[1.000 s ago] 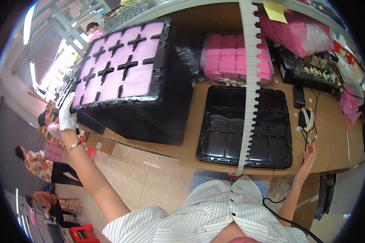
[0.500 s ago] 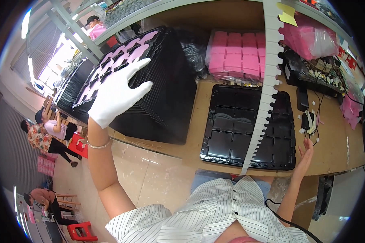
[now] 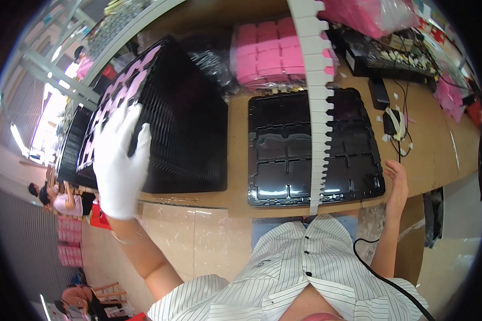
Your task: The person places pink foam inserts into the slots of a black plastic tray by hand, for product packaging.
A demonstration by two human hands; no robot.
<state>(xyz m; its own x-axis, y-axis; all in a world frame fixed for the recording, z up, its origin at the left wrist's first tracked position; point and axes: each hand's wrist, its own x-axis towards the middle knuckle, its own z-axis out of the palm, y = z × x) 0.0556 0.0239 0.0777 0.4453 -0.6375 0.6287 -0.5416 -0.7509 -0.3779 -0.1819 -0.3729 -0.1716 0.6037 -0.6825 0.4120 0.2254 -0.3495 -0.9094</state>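
The left hand [image 3: 122, 166], in a white glove, is open, thumb and fingers spread, in front of the tall stack of black trays [image 3: 193, 123] at the left of the table. I can't tell whether its fingertips touch the stack. Pink sheets [image 3: 124, 91] show along the tray face behind that hand.

The bare right hand [image 3: 396, 184] is half open, fingers loosely bent with nothing seen in them, just beside the near right corner of a single black tray [image 3: 273, 179]. That tray lies flat on the cardboard-covered table [image 3: 439, 166], right of the stack, with a pale notched post [image 3: 320, 107] crossing in front of it from my view.

Beyond it sits a clear-wrapped pink bundle [image 3: 270, 53]; to the far right, a black box full of white connectors and wires [image 3: 401, 59]. Nearer are a small black block [image 3: 378, 93] and a cable.

As for writing, the striped shirt [image 3: 284, 267] bears a small dark mark on the chest, too tiny to read; pink cartons [image 3: 69, 230] on the left carry pale, blurred markings.
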